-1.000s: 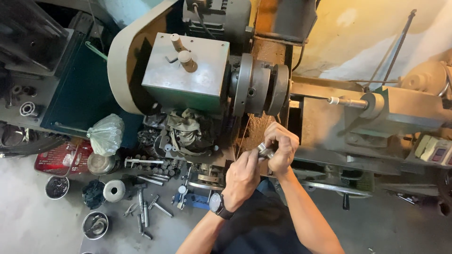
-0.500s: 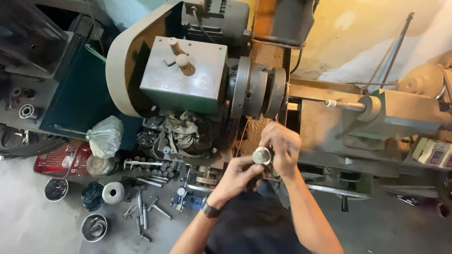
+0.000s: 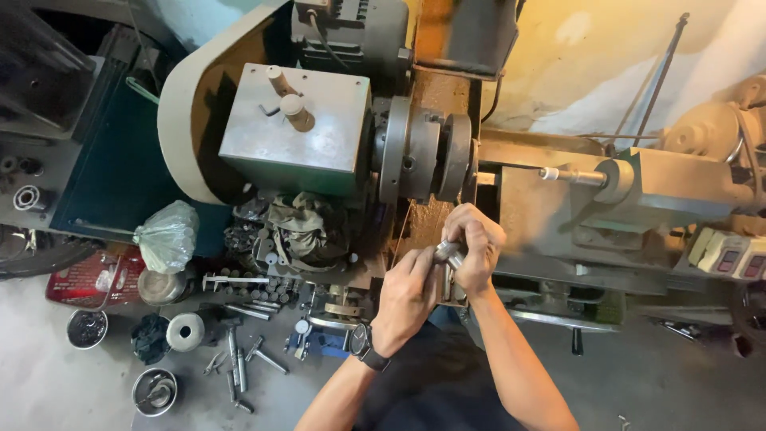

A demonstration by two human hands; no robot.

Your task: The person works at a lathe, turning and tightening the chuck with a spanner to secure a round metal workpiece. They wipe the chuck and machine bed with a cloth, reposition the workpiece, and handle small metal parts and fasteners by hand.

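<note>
Head view, looking straight down on an old grey-green metal lathe [image 3: 511,199] spanning the frame from centre to right edge. Upper centre: boxy pale-green headstock housing [image 3: 295,128] with two stubby round levers on top, ringed on its left by a cream curved belt guard [image 3: 179,136]. Just right of the housing: a dark steel disc-shaped chuck [image 3: 423,156]. Right of centre: a grey tailstock [image 3: 670,187] with a thin shiny spindle pointing left toward the chuck, well apart from it.

Lower centre, below the chuck: both bare hands together. Left hand [image 3: 407,299], black wristwatch on its wrist, fingers curled narrow, thumb and fingertips pinched on a small shiny cylindrical metal part [image 3: 449,254]. Right hand [image 3: 476,247] wrapped over the same part from above and the right, fingers folded tight around it. Part held between the two hands, just in front of the lathe bed and below the chuck.

Left of the hands: a crumpled heap of dark oily rags [image 3: 303,231] under the headstock. Lower left of the frame: scattered steel bolts and hand tools [image 3: 239,359] on grey concrete floor, a knotted translucent green plastic bag [image 3: 167,235], a white roll of tape [image 3: 185,331], and small round metal tins [image 3: 86,327].
</note>
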